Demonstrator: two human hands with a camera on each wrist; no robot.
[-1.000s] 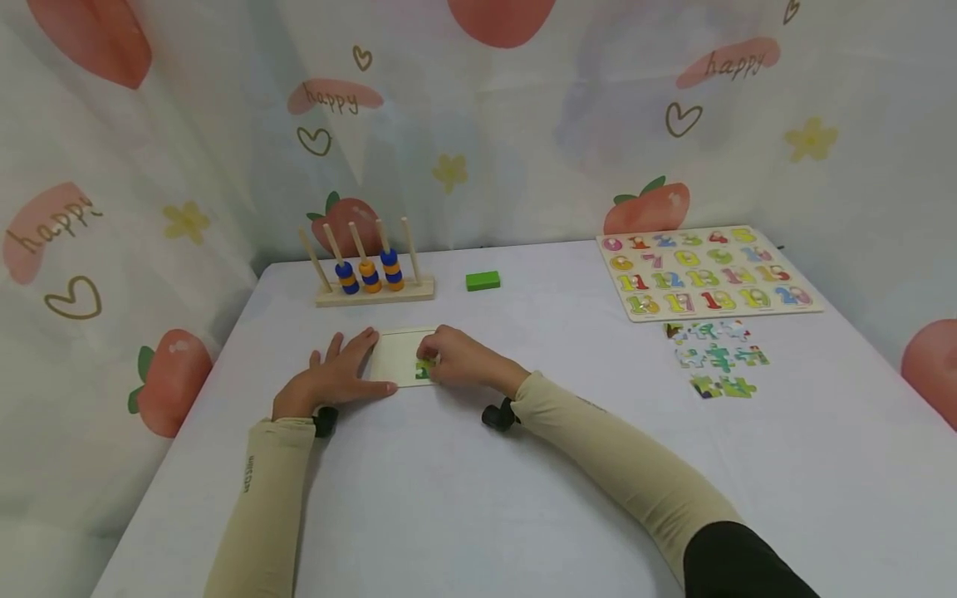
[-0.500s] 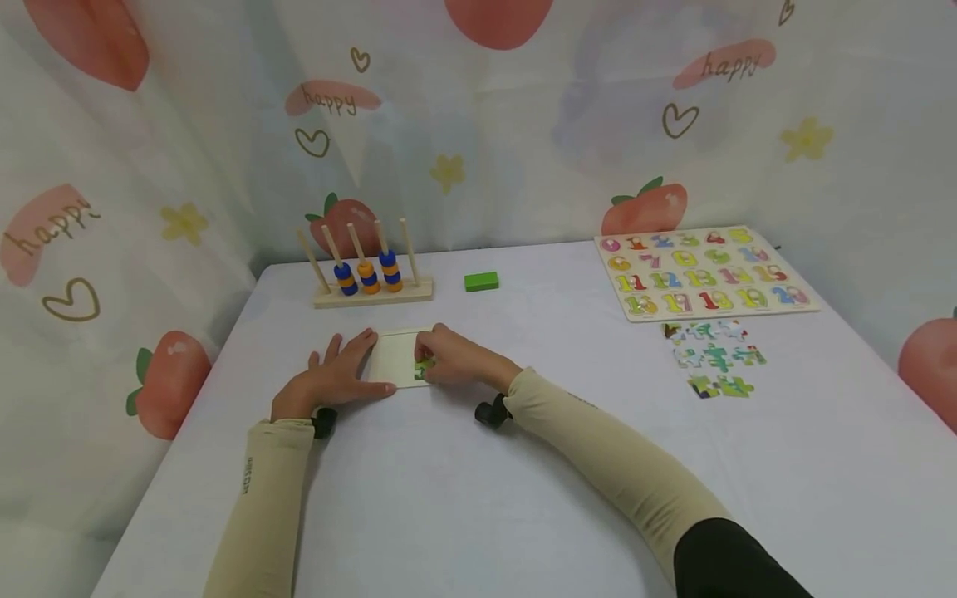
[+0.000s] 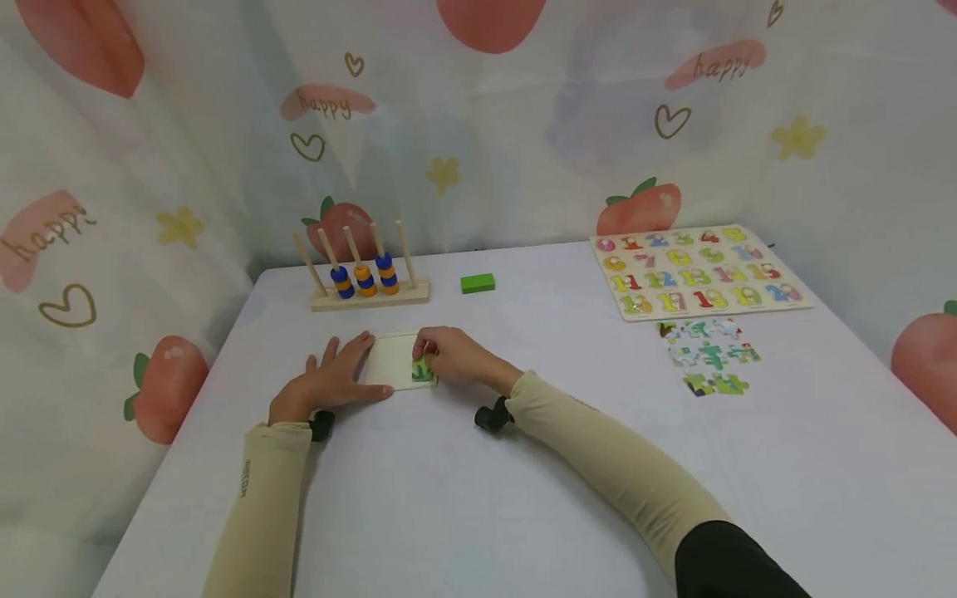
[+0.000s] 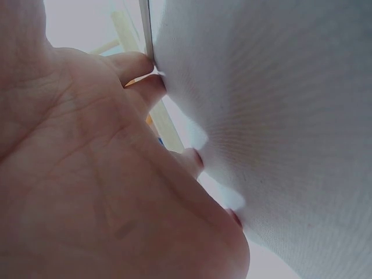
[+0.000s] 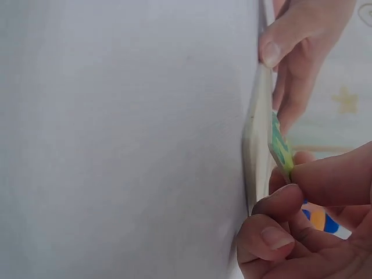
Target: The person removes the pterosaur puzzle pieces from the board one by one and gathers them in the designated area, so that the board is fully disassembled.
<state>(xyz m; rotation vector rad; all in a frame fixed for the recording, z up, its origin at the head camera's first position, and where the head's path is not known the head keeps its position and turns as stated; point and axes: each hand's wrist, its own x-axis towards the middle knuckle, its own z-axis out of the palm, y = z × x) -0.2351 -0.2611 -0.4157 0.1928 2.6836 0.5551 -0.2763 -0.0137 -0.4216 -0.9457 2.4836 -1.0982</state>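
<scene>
A small cream puzzle tray (image 3: 387, 363) lies on the white table in front of me. My left hand (image 3: 324, 387) spreads its fingers along the tray's left side, its thumb resting on the near edge. At the tray's right end, my right hand (image 3: 453, 355) pinches a green jigsaw piece (image 3: 421, 372) between thumb and finger. In the right wrist view that jigsaw piece (image 5: 280, 145) is tilted over the tray (image 5: 259, 136), one side close to its surface. The left wrist view shows mostly the palm (image 4: 110, 168), with fingertips down on the cloth.
Several loose jigsaw pieces (image 3: 712, 356) lie in rows at the right, below a wooden number board (image 3: 688, 313). At the back left stands a peg abacus (image 3: 370, 301) with blue and orange beads. A green block (image 3: 477, 283) sits beside it. A patterned curtain hangs behind.
My right fingers have shifted slightly on the jigsaw piece, and more of its green face shows now. The left hand has stayed at the tray. The head view has moved a little.
</scene>
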